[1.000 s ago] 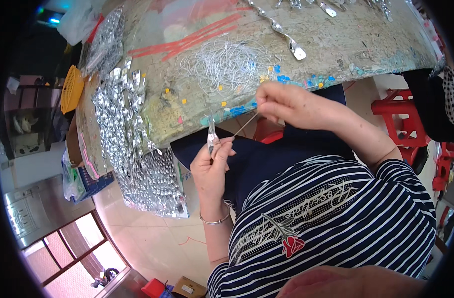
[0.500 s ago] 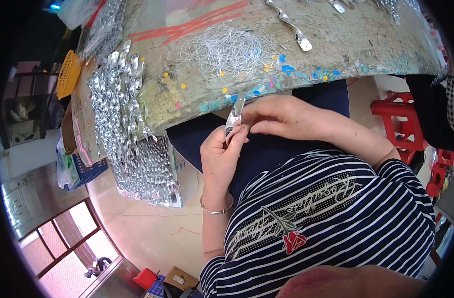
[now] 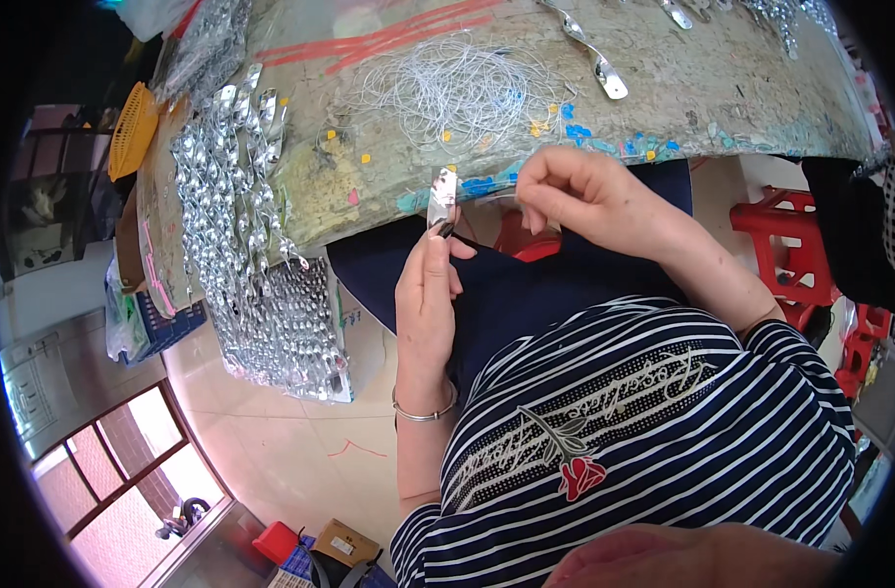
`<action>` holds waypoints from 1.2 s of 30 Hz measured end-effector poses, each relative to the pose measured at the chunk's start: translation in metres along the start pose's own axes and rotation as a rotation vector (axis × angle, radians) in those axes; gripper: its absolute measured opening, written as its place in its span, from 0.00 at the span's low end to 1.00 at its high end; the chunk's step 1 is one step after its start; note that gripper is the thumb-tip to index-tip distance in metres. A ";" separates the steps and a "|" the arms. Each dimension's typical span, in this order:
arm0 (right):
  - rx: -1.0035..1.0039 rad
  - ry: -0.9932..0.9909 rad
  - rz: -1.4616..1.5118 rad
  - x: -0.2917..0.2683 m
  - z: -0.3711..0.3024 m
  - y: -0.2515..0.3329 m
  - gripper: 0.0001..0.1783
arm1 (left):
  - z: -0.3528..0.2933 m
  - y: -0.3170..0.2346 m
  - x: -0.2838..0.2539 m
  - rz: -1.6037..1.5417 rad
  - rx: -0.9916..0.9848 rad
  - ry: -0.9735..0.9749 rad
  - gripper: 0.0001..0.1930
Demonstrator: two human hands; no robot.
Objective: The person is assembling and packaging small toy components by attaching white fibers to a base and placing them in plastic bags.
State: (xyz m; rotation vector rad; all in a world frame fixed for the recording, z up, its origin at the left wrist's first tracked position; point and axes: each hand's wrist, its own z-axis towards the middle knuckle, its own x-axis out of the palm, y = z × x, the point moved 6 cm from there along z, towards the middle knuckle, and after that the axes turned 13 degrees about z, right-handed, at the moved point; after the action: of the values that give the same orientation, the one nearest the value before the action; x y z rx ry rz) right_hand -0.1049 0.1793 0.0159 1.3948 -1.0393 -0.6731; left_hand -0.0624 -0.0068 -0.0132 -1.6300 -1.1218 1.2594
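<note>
Metal between thumb and fingers: held a shiny silver strip [image 3: 442, 196] nearly upright in the left hand [image 3: 430, 279], clamped at its lower end, with its upper end raised before the near edge of the worktable [image 3: 682, 88]. Could not tell touching from apart at that edge. Had the right hand [image 3: 594, 204] just to the right, thumb and fingertips drawn together on a thin pale strand [image 3: 496, 199] running back toward the strip. Could not make out the strand's far end near the left fingers.

Wore a silver bangle [image 3: 425, 415] on the left wrist and a navy shirt [image 3: 624, 412] with white stripes and a red rose. Saw, beyond the hands on the worktable, a loose tangle of clear thread [image 3: 462, 88], and to the right of that a twisted silver strip [image 3: 592, 61] lying alone. Noticed small blue flecks [image 3: 579, 133] along the near edge. Had a thick bunch of twisted strips [image 3: 227, 186] to the left, draped over the edge, near a clear plastic bag [image 3: 207, 59] and a yellow basket [image 3: 132, 129]. Saw red stools [image 3: 785, 240] off to the right and a cardboard box [image 3: 347, 542] at lower left.
</note>
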 end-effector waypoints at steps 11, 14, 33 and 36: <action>-0.141 -0.080 -0.230 0.002 0.005 0.006 0.05 | -0.002 0.007 0.013 -0.097 0.018 0.072 0.17; -0.201 -0.116 -0.270 0.000 0.006 0.005 0.05 | -0.004 0.008 0.015 -0.158 -0.041 0.096 0.20; -0.065 -0.090 -0.202 0.009 0.001 0.005 0.04 | -0.007 0.006 0.015 -0.174 -0.026 0.079 0.30; -0.040 -0.089 -0.196 0.009 0.001 0.006 0.04 | -0.007 0.006 0.015 -0.167 -0.023 0.080 0.30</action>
State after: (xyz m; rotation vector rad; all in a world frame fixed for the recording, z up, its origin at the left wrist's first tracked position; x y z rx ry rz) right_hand -0.1028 0.1714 0.0232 1.4544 -0.9603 -0.9021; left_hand -0.0530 0.0055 -0.0222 -1.5548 -1.1997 1.0694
